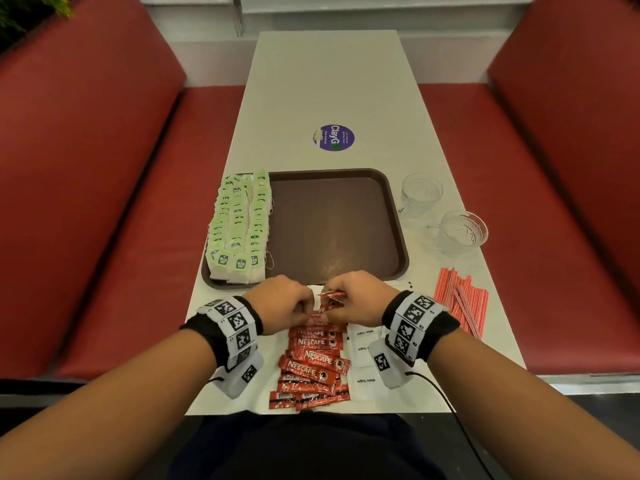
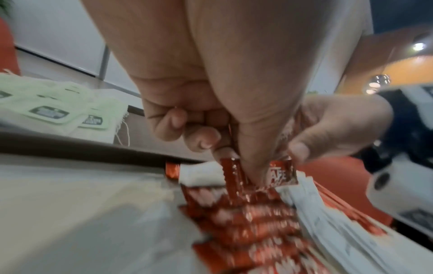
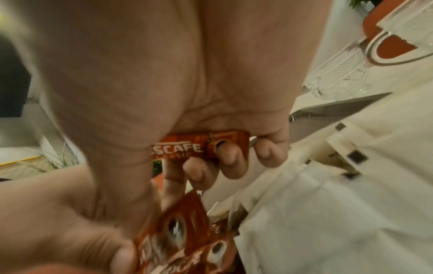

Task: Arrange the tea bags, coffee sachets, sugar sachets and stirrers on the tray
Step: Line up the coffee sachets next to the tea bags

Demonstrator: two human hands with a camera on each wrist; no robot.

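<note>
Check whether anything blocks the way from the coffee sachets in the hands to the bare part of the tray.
Nothing visible does. The coffee sachets are held just short of the tray; its bare floor lies directly ahead, the tea bags off to its left.

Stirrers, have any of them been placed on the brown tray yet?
No, the stirrers all lie on the table right of the tray, which holds only tea bags.

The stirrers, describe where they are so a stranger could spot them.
Start at the brown tray mid-table. The stirrers lie off its near right corner, nearer than the two glass cups. They are the only thin red-and-white striped sticks.
</note>
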